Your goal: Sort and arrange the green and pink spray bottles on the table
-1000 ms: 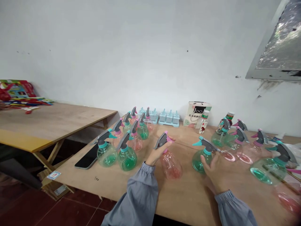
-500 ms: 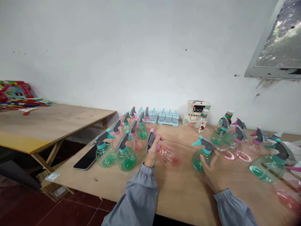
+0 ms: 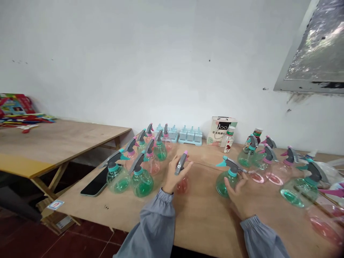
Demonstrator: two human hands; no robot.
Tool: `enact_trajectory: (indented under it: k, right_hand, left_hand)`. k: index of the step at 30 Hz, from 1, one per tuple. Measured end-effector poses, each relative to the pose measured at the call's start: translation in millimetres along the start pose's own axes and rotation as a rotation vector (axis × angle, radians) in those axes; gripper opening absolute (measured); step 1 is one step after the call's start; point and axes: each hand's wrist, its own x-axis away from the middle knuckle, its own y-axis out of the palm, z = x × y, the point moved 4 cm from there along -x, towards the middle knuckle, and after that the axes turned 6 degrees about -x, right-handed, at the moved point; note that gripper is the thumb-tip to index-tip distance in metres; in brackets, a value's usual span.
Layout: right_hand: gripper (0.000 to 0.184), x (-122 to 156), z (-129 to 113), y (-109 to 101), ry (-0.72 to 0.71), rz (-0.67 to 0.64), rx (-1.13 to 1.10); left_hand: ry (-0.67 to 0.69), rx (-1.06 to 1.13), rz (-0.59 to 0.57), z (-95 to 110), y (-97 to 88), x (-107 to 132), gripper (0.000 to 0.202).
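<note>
A pink spray bottle (image 3: 182,186) with a grey trigger head stands upright on the wooden table, partly hidden by my left hand (image 3: 174,175). That hand is open around the spray head, thumb and fingers spread to either side. My right hand (image 3: 238,191) holds a green spray bottle (image 3: 222,185) from its right side, thumb on the front and fingers near the neck. The bottle is upright with its teal nozzle facing left. Left of my left hand stands a group of green and pink spray bottles, the nearest a green one (image 3: 142,184).
More spray bottles stand on the right, among them a tilted-looking green one (image 3: 299,191) and a pink one (image 3: 325,224). A black phone (image 3: 94,183) lies at the left edge. Light-blue popsicle moulds (image 3: 190,136), a paper box (image 3: 217,130) and a small white bottle (image 3: 229,140) line the wall.
The pink spray bottle has gone from tilted to upright, and my left hand has loosened from its head and spread its fingers. My right hand stays on the green bottle.
</note>
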Motion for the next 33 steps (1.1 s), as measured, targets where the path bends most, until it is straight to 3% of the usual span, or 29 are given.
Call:
enact_trajectory:
  k: [4,7,12,17,20,25,28,33]
  right_hand:
    - [0.072,-3,-3,-2,-0.007,0.008,0.04]
    - [0.073,-3,0,-1,0.035,-0.022,0.027]
    - [0.075,-1,5,1,0.055,-0.012,0.012]
    - [0.069,0,10,1,0.033,-0.029,0.011]
    - [0.061,1,11,-1,0.01,-0.038,0.01]
    - [0.058,1,4,-1,0.002,-0.059,0.001]
    - [0.057,0,0,1,0.024,-0.083,-0.033]
    - [0.05,-2,0,4,0.04,-0.148,-0.05]
  left_hand:
    - [0.042,-0.201,0.129,-17,3.5,1,0.039]
    - [0.115,-0.328,0.188,-26,8.7,12,0.062]
    - [0.008,-0.528,0.084,-42,14.9,46,0.083]
    - [-0.158,-0.678,-0.021,-53,15.0,61,0.065]
    - [-0.166,-0.755,-0.073,-60,21.4,34,0.062]
    - [-0.264,-0.707,-0.168,-90,38.3,-52,0.073]
    - [-0.336,-0.65,-0.125,-110,44.4,-94,0.071]
    - [-0.357,-0.589,-0.047,-126,50.2,-122,0.069]
